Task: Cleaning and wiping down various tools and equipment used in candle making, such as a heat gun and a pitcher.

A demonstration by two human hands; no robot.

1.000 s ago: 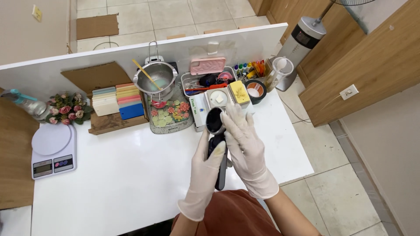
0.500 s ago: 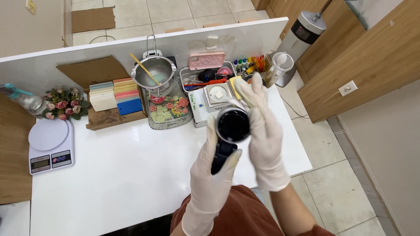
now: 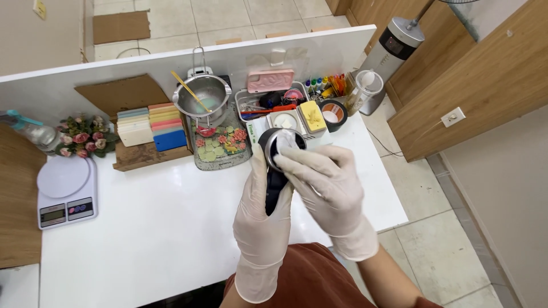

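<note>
Far left of your fingers: white kitchen scale (image 3: 63,188) at the table (image 3: 160,228) edge, small bunch of pink flowers (image 3: 80,137) behind it. Closer in, still left of the fingers and further from you: stack of pastel soap bars (image 3: 151,125) on a wooden board, steel pitcher (image 3: 202,97) with a yellow stick in it, clear tray of green and red shapes (image 3: 220,145) just beyond your left fingertips. Your left hand (image 3: 262,211), gloved, fingers closed around the dark handle (image 3: 275,191) of a small metal melting pot (image 3: 279,145), held up over the table and not resting on it, mouth tipped toward you. Your right hand (image 3: 325,188), gloved, lies across the pot's rim; fingers (image 3: 297,165) curled, pressing a white wipe (image 3: 289,141) into the cup. Whether the thumb pinches the wipe, cannot tell, it's hidden. Step in hand, as I read it: wiping out the inside of the pot. Next move calls for a firm left grip on the handle so the cup doesn't twist, and right fingertips sweeping around the inner wall. Just past the fingertips: a white mould and a yellow block (image 3: 312,114); right of them, a black tape roll (image 3: 333,112).
</note>
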